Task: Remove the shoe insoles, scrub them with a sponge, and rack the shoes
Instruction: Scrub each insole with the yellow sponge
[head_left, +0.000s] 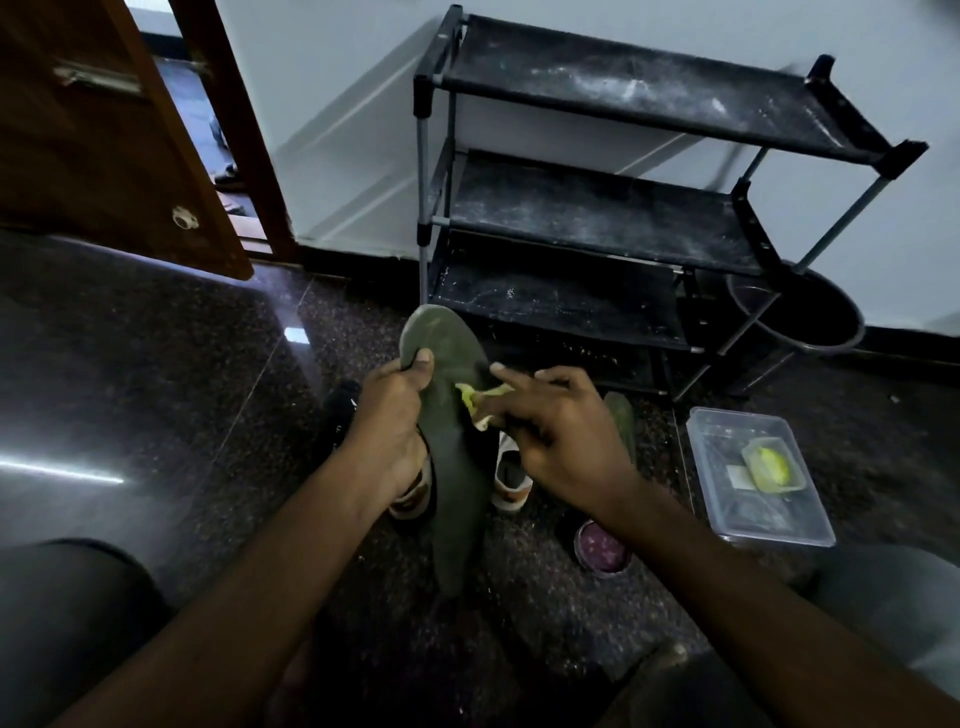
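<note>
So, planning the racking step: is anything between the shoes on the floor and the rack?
Nothing visible does. The shoes lie on the floor just before the rack, with bare floor between. Only the insole, gripped by the left hand, with the right hand pressing a sponge on it, hangs above them.

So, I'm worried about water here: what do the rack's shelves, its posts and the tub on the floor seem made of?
Shelves: probably black fabric, matte, holding white dust smears. Posts: likely metal tube, grey with a dull sheen; black joints look plastic. Tub: clear plastic, glossy, its contents showing through the walls.
</note>
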